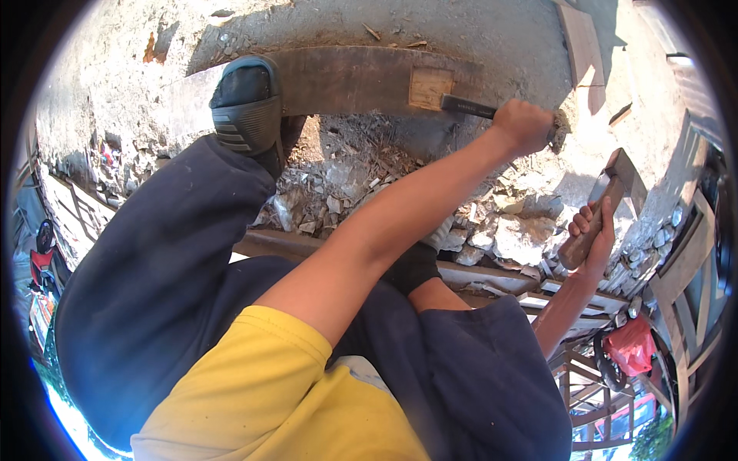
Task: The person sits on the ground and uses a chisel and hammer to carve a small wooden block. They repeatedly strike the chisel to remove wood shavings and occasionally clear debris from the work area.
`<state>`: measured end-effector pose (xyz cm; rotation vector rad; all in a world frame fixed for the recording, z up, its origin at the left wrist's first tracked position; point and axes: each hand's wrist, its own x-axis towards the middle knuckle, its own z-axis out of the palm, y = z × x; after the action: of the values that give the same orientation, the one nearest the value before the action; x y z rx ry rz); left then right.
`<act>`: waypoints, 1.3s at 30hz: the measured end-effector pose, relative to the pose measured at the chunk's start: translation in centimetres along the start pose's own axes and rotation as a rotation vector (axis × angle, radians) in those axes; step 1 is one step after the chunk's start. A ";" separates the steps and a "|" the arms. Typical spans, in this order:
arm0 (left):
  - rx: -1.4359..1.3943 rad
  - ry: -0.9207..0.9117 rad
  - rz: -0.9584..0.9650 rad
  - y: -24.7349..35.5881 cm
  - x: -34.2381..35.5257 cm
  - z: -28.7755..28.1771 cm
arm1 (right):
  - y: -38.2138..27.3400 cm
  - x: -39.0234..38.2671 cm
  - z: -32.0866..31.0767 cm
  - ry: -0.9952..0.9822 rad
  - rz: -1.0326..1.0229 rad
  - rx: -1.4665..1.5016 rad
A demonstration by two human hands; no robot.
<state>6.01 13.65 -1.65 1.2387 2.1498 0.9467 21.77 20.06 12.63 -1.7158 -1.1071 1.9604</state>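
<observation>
While gripped, chisel (pixel 469 107) points left, long axis slanted.

Your left hand (pixel 526 127) holds a chisel (pixel 467 106) at the pale patch (pixel 425 83) on the board (pixel 346 81). Your right hand (pixel 601 223) grips a wood-handled tool (pixel 613 192). Your shoe (pixel 246 107) covers some board.

Ground before me: pale, dusty grey-brown earth (pixel 492 27) | Nearer me: jagged whitish stone rubble (pixel 526 240) | My right: weathered brown timber frame (pixel 693 269), crumpled red plastic bag (pixel 630 346) | Lower right: green leafy foliage (pixel 652 439) | Light: hard daylight, patchy shade
</observation>
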 end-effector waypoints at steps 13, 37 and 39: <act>0.046 -0.088 -0.055 -0.7 0.3 0.5 | -0.1 -1.5 -0.9 -0.011 0.107 -0.143; -0.020 -0.006 -0.027 -1.8 -0.7 -0.5 | 2.5 -1.1 3.6 -0.149 0.303 -0.203; -0.004 -0.008 -0.025 -2.1 -0.8 -0.2 | 2.5 -1.3 2.9 -0.131 0.308 -0.169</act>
<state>5.11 12.13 -3.11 1.2093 2.1515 0.9335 19.97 16.52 11.70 -1.9700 -1.1365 2.2478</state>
